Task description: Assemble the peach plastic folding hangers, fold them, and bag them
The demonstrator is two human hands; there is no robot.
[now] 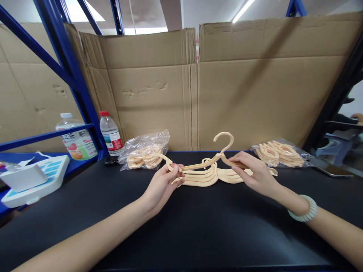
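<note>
your left hand (162,185) and right hand (256,174) pinch a smooth, slim, cream plastic hanger (218,156), curled hook (231,139) pointing up, long axis running left to right.

Right hand (253,172) hides part of held hanger (218,156); left forearm (96,240) cut off by lower edge.

Bracelet (313,208): a pale mint-green band around the right wrist (295,202), its surface divided into close-set, rounded ribs. From the bracelet toward the fingers, the right hand (256,173) is bare; behind it, the right forearm (337,230) is likewise bare. Well to the left of the bracelet, the left hand (159,185) and left forearm (102,232) are both bare.
</note>
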